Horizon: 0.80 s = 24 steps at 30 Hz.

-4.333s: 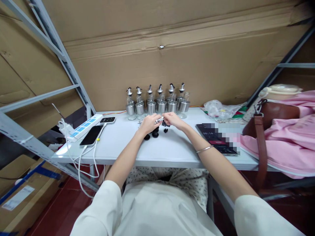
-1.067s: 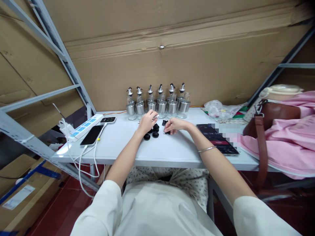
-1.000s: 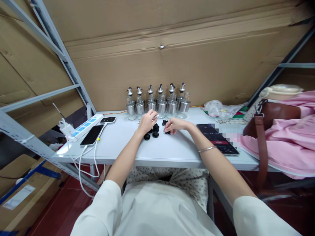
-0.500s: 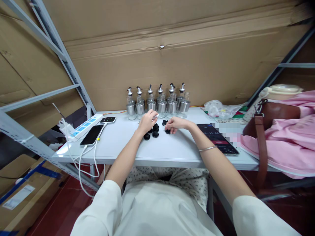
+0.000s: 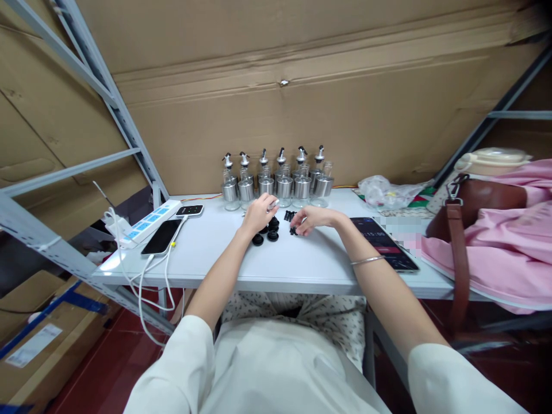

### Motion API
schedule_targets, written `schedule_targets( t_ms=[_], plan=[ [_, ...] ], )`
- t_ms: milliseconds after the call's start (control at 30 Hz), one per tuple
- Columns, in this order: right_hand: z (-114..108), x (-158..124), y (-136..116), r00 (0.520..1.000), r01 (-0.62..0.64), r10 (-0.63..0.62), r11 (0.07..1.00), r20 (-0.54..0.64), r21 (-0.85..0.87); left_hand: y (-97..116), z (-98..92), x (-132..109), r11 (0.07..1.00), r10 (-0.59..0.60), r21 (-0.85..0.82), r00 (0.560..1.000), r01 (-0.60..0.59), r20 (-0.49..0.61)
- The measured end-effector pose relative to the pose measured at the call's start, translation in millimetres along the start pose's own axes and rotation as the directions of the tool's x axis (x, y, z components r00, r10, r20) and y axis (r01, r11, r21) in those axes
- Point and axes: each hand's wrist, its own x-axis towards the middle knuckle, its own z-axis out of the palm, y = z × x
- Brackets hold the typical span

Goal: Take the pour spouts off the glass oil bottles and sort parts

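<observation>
My left hand (image 5: 259, 214) is closed around a small silvery piece (image 5: 273, 204), which shows only in part at its fingertips. Under and in front of that hand lie several round black stoppers (image 5: 272, 234) on the white table. To the right, my right hand (image 5: 311, 219) rests low over the tabletop, its fingers bent in a pinch at a small black part (image 5: 293, 231). More small black pieces (image 5: 288, 215) lie just beyond those fingers. Behind both hands stand several open-necked glass bottles with steel sleeves (image 5: 283, 187).
Bottles topped with silver pour spouts (image 5: 301, 154) form a back row. On the left are a power strip (image 5: 150, 221), a phone (image 5: 161, 237) with white cables and a smaller device (image 5: 190, 211). A tablet (image 5: 399, 261), plastic bag (image 5: 383, 192) and brown bag (image 5: 483, 198) are right.
My right hand has shifted slightly right, its fingers still at the small black parts. My left hand has stayed nearly in place with the silvery piece.
</observation>
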Motion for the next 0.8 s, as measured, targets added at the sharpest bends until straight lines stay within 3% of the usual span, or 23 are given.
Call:
schedule_targets(
  t_ms=[67,133,233,367,600,700,800],
  plan=[
    [0,-1,-2,0.999,0.036,-0.037,0.999,-0.038,-0.028,2,-0.9,0,1.000,-0.017,-0.010,1.000,0.017,-0.003],
    [1,-2,-5,0.981,0.120,-0.129,0.990,-0.148,-0.067,4,-1.8,0,0.998,-0.055,-0.022,0.998,0.054,-0.011],
    [6,-1,-12,0.902,0.309,-0.310,0.950,-0.301,-0.052,5,-1.6,1,0.994,-0.090,-0.069,0.995,0.088,-0.031],
    [21,3,-22,0.872,0.470,-0.433,0.870,-0.227,0.149,4,2.2,2,0.987,-0.051,-0.156,0.998,0.044,-0.044],
    [38,5,-30,0.909,0.415,-0.367,0.744,-0.198,0.524,1,9.9,2,0.977,-0.005,-0.211,1.000,0.002,-0.016],
    [40,6,-32,0.919,0.393,-0.320,0.700,-0.230,0.596,3,8.9,0,0.980,0.018,-0.196,1.000,-0.021,-0.020],
    [40,7,-34,0.929,0.369,-0.254,0.703,-0.269,0.608,6,4.0,-1,0.989,0.049,-0.136,0.994,-0.063,-0.102]
  ],
)
